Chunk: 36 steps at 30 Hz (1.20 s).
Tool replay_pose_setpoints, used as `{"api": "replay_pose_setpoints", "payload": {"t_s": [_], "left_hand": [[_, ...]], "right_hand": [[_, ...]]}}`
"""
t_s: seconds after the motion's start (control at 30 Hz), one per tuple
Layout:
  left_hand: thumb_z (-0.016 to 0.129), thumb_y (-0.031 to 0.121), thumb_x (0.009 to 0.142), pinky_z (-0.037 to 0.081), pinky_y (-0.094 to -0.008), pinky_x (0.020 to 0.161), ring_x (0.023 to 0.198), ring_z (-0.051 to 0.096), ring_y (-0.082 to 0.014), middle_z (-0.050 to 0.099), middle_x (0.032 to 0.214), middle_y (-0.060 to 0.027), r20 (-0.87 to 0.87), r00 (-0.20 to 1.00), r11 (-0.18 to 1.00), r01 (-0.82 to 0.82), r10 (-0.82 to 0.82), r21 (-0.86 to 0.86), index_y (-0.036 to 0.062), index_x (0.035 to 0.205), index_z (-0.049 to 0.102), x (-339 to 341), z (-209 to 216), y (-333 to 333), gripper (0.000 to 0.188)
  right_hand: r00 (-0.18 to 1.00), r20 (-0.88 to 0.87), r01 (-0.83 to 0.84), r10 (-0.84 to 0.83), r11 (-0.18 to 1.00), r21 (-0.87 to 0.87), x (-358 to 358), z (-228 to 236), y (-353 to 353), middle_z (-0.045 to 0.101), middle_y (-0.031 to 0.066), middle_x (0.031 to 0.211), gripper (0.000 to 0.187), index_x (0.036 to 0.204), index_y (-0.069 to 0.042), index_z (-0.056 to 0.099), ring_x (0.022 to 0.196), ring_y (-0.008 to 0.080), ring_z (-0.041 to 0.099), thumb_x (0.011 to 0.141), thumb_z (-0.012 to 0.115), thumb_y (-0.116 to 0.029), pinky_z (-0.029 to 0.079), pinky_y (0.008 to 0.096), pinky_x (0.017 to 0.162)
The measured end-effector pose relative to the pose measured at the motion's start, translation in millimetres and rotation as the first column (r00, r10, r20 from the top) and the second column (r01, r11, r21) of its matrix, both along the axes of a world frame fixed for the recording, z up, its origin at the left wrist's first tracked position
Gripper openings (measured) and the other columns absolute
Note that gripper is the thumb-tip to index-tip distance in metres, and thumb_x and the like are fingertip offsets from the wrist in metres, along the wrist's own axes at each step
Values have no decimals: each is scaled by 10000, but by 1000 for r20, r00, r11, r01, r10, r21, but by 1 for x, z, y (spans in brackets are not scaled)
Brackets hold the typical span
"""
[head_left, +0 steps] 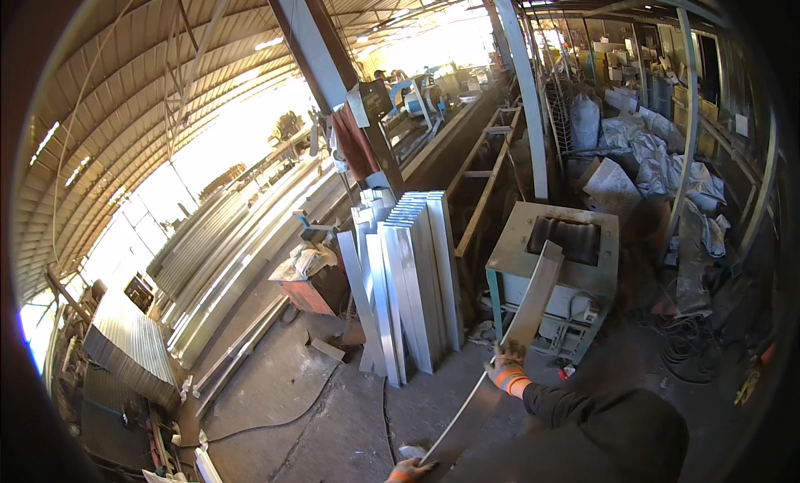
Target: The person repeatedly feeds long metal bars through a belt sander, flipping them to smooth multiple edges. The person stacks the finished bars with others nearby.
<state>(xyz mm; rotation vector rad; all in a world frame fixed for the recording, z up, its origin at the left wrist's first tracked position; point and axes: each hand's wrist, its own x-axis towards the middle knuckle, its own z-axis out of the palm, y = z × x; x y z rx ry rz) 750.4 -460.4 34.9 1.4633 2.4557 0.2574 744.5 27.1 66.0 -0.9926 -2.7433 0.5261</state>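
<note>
A long flat metal bar (533, 302) runs slantwise from the lower middle up toward a grey-green machine (512, 226), its far end over the machine's top. My right hand (506, 370), in a grey glove with an orange cuff, is closed around the bar near its middle. At the lower edge my left hand (410, 470), gloved too, grips the bar's near end; part of this hand is cut off by the picture's rim. To the left of the bar, a group of shiny metal channels (414, 275) stands upright on the floor.
An orange-red box (310, 293) with cloth on top is left of the channels. Long metal profiles (242, 241) lie stacked farther left. Thin cables (385, 425) cross the floor. Beyond the machine are a post (525, 108) and silvery sacks (658, 154); coiled hoses (687, 350) lie at right.
</note>
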Motion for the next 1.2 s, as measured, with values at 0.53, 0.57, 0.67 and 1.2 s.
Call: {"api": "replay_pose_setpoints", "payload": {"t_s": [0.53, 0.57, 0.67, 1.2], "left_hand": [[964, 741, 639, 532, -494, 799, 806, 728, -320, 735, 838, -89, -682, 711, 874, -429, 171, -228, 115, 919, 747, -83, 522, -60, 719], [971, 732, 632, 536, -492, 834, 848, 731, -321, 749, 880, -98, -700, 699, 876, -419, 144, -239, 107, 946, 751, -93, 533, -31, 734], [944, 731, 670, 534, -527, 1038, 1083, 714, -345, 758, 1077, -142, -753, 656, 819, -457, 46, -348, 57, 1147, 788, -122, 561, 54, 840], [833, 274, 1042, 546, -401, 1108, 1303, 655, -221, 706, 1445, -91, 706, 705, -141, -694, 68, 706, 33, 1582, 583, -376, 215, 504, 642]], "right_hand": [[224, -168, -975, 960, 219, -48, -106, 186, -176, 795, 142, 1263, 633, 1564, -121, 579, 1113, 351, 805, 992, 812, -257, 636, 474, 930], [243, -245, -970, 939, 235, -62, -120, 178, -170, 795, 138, 1240, 541, 1501, -119, 617, 1096, 343, 805, 1004, 797, -234, 636, 471, 914], [320, -481, -946, 816, 299, -122, -164, 145, -135, 798, 147, 1172, 378, 1352, -128, 714, 1086, 375, 797, 991, 801, -196, 636, 470, 919], [643, -700, -754, 310, 418, -507, -315, 68, 191, 732, 152, 1401, 720, 1585, -62, 564, 1310, 275, 720, 959, 891, -202, 576, 422, 1123]]}}
